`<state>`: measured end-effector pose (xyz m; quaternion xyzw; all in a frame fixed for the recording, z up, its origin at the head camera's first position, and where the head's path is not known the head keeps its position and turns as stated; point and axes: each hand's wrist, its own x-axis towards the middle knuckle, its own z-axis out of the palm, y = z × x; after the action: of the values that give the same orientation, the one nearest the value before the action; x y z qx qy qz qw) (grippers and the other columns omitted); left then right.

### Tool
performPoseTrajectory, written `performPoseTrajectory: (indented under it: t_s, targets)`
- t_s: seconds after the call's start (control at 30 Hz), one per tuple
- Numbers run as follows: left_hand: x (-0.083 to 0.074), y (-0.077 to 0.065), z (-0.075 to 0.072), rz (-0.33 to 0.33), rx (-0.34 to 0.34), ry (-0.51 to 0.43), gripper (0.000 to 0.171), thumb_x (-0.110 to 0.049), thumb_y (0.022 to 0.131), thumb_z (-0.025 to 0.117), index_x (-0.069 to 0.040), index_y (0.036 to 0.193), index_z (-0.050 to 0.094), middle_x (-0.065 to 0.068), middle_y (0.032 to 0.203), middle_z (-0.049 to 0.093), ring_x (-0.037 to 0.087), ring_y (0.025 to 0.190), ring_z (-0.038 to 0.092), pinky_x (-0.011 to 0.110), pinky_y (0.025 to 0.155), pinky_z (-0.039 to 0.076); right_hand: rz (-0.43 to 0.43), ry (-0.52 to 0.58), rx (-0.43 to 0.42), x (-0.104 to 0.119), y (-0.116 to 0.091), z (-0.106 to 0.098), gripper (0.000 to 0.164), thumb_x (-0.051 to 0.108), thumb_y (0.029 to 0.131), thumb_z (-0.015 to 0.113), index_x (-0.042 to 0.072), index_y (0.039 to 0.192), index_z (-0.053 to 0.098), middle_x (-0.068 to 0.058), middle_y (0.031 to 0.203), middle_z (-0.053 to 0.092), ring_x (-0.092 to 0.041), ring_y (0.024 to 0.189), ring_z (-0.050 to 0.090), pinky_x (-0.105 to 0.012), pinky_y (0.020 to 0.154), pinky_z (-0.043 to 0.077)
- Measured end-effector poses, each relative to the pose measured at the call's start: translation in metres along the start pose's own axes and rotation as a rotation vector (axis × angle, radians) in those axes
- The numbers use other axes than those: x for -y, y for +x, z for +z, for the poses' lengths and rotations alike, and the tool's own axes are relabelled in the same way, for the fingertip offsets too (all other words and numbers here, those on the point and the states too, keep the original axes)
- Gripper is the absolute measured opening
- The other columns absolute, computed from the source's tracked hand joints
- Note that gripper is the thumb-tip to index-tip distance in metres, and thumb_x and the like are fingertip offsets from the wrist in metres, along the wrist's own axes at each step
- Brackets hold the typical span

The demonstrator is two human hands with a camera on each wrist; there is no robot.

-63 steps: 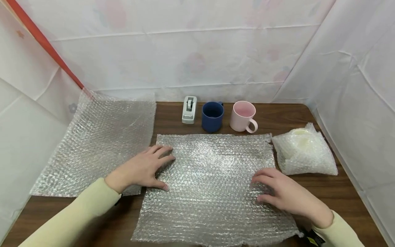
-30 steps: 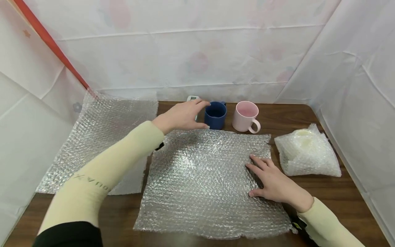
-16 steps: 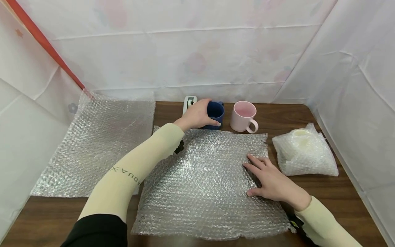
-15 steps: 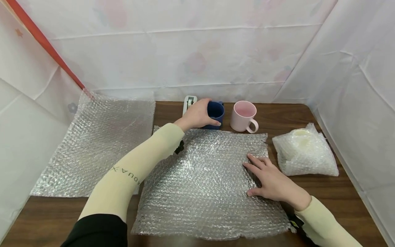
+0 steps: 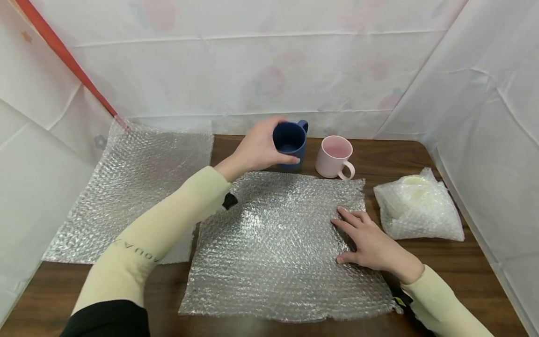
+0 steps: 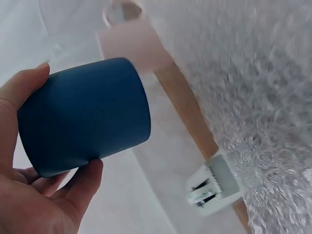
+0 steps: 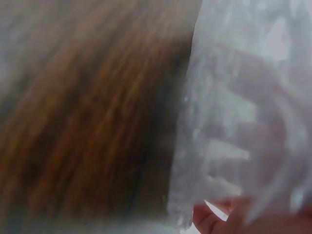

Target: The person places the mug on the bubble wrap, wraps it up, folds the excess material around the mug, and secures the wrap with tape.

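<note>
In the head view my left hand grips a blue mug round its body, lifted off the table, its handle pointing to the back. The left wrist view shows the thumb and fingers curled round the same blue mug. My right hand rests with spread fingers on the right part of a flat bubble wrap sheet in the middle of the table. In the blurred right wrist view, part of the right hand shows at the bottom beside the bubble wrap.
A pink mug stands right of the blue one. A bubble-wrapped bundle lies at the right. A second bubble wrap sheet covers the left side. The white tape dispenser shows in the left wrist view. White cloth hangs behind the table.
My left hand has gone from the bubble wrap's left edge to the blue mug, taken hold of it and raised it. My right hand has settled on the sheet and stays there.
</note>
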<state>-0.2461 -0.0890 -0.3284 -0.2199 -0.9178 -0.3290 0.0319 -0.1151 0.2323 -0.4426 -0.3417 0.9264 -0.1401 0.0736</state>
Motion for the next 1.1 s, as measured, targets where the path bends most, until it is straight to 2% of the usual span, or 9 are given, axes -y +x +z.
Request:
performPoseTrajectory:
  t_s: [0.1,0.2,0.33,0.47,0.63,0.87,1.0,1.1]
  targets:
    - [-0.008,-0.022,-0.003,0.074,0.028,-0.006,0.091,-0.049,0.064,0.091,-0.013,0.138,0.052,-0.003,0.123,0.061,0.014,0.108,0.058,0.036,0.093,0.046,-0.001,0.012,0.009,0.0,0.002,-0.001,0.089,0.052,0.078,0.08,0.008,0.148,0.047,-0.019,0.16,0.027,-0.041,0.134,0.034,-0.061,0.1,0.038]
    - [-0.014,-0.046,-0.001,0.099,0.096,-0.012,0.093,-0.049,0.062,0.093,-0.012,0.138,0.052,-0.004,0.123,0.061,0.013,0.108,0.058,0.036,0.094,0.046,-0.001,0.022,0.017,-0.002,0.004,-0.001,0.09,0.05,0.077,0.081,0.008,0.148,0.046,-0.019,0.16,0.026,-0.042,0.134,0.033,-0.061,0.101,0.036]
    - [-0.016,-0.074,0.01,0.135,0.19,-0.029,0.094,-0.048,0.061,0.094,-0.012,0.137,0.053,-0.004,0.125,0.061,0.011,0.111,0.058,0.035,0.098,0.045,0.002,0.027,0.024,-0.004,0.008,-0.002,0.089,0.048,0.078,0.082,0.007,0.148,0.046,-0.02,0.16,0.026,-0.042,0.134,0.033,-0.061,0.102,0.036]
    - [-0.013,-0.093,0.024,0.161,0.258,-0.03,0.091,-0.047,0.062,0.093,-0.013,0.137,0.053,-0.006,0.126,0.06,0.01,0.113,0.057,0.033,0.099,0.045,0.007,0.028,0.022,-0.004,0.011,-0.003,0.089,0.046,0.078,0.083,0.006,0.148,0.046,-0.02,0.16,0.027,-0.041,0.134,0.033,-0.06,0.102,0.036]
    - [-0.006,-0.104,0.038,0.156,0.284,-0.034,0.09,-0.044,0.063,0.094,-0.014,0.137,0.052,-0.005,0.128,0.059,0.011,0.115,0.056,0.033,0.099,0.045,0.008,0.043,0.02,-0.004,0.012,-0.003,0.088,0.044,0.078,0.083,0.007,0.148,0.046,-0.02,0.16,0.026,-0.041,0.135,0.032,-0.061,0.102,0.036]
    - [0.004,-0.107,0.048,0.148,0.286,-0.019,0.1,-0.05,0.064,0.092,-0.011,0.144,0.047,-0.002,0.136,0.055,0.014,0.122,0.052,0.036,0.104,0.041,0.005,0.052,0.011,-0.005,0.012,-0.002,0.088,0.044,0.078,0.083,0.007,0.149,0.045,-0.019,0.16,0.025,-0.041,0.135,0.031,-0.061,0.103,0.034]
    - [0.01,-0.11,0.037,0.088,0.339,-0.05,0.112,-0.057,0.064,0.089,-0.013,0.152,0.036,-0.001,0.146,0.047,0.016,0.129,0.048,0.039,0.108,0.038,0.007,0.055,0.016,-0.005,0.012,-0.001,0.088,0.045,0.079,0.082,0.008,0.15,0.044,-0.019,0.161,0.024,-0.04,0.136,0.03,-0.062,0.103,0.033]
    - [0.024,-0.108,0.015,0.071,0.314,-0.055,0.099,-0.06,0.075,0.079,-0.01,0.151,0.038,0.001,0.145,0.049,0.018,0.129,0.049,0.042,0.108,0.039,0.011,0.058,0.025,-0.006,0.013,-0.001,0.088,0.046,0.08,0.081,0.008,0.15,0.044,-0.018,0.161,0.023,-0.04,0.137,0.029,-0.062,0.103,0.033]
